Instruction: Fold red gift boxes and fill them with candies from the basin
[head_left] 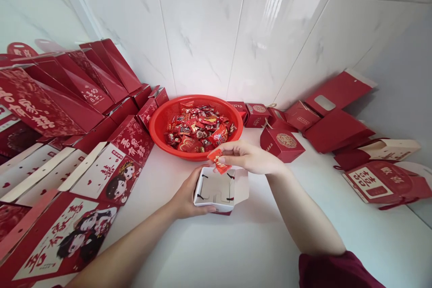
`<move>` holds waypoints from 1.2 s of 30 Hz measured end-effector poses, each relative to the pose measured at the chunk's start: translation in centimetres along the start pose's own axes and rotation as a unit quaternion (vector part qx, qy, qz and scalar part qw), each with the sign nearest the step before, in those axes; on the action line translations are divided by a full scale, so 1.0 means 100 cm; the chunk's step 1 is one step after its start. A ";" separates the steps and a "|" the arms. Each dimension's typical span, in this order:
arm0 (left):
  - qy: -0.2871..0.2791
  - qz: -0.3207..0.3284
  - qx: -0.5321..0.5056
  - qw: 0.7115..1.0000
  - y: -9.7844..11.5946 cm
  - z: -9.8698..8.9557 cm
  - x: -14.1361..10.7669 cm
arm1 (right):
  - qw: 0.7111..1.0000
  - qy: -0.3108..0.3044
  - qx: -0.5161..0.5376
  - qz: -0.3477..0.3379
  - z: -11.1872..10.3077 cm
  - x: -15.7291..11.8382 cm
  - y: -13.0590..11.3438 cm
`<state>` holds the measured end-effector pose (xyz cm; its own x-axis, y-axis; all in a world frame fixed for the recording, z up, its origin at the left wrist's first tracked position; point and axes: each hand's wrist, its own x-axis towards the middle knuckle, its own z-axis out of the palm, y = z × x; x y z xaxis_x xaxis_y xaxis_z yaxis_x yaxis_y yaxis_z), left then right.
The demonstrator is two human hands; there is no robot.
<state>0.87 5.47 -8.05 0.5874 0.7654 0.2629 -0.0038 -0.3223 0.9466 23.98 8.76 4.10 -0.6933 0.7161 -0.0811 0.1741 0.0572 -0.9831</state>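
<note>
My left hand (191, 195) grips the left side of a small gift box (213, 207), white inside and red outside. Its top faces me with the flap (241, 185) folded out to the right, and dark cord ends show near the inner corners. No candy is visible inside. Just above the box's far edge, my right hand (248, 156) pinches a red wrapped candy (220, 162) between thumb and fingers. Behind both hands stands a red plastic basket (158, 132) heaped with wrapped candies (199, 128).
Rows of red and white printed gift boxes (97, 175) fill the left side. Several small red boxes (282, 144) stand right of the basket. Larger red cartons and bags (388, 182) lean at the far right. A tiled wall (202, 31) rises behind the white tabletop (202, 252).
</note>
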 end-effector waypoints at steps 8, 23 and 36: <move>-0.001 -0.013 0.033 0.999 -0.004 -0.001 -0.002 | 0.989 0.037 -0.139 -0.041 0.016 -0.004 0.000; -0.005 -0.011 0.043 0.999 -0.007 0.001 -0.004 | 0.968 0.045 -0.219 -0.113 0.025 -0.006 -0.006; -0.003 -0.008 0.017 1.000 -0.003 0.001 -0.003 | 0.968 0.069 -0.198 -0.135 0.018 -0.003 -0.017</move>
<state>0.79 5.32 -8.42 0.5922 0.7671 0.2469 0.0328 -0.3291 0.9437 22.64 7.15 5.50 -0.6555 0.7225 0.2197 0.2730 0.4980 -0.8231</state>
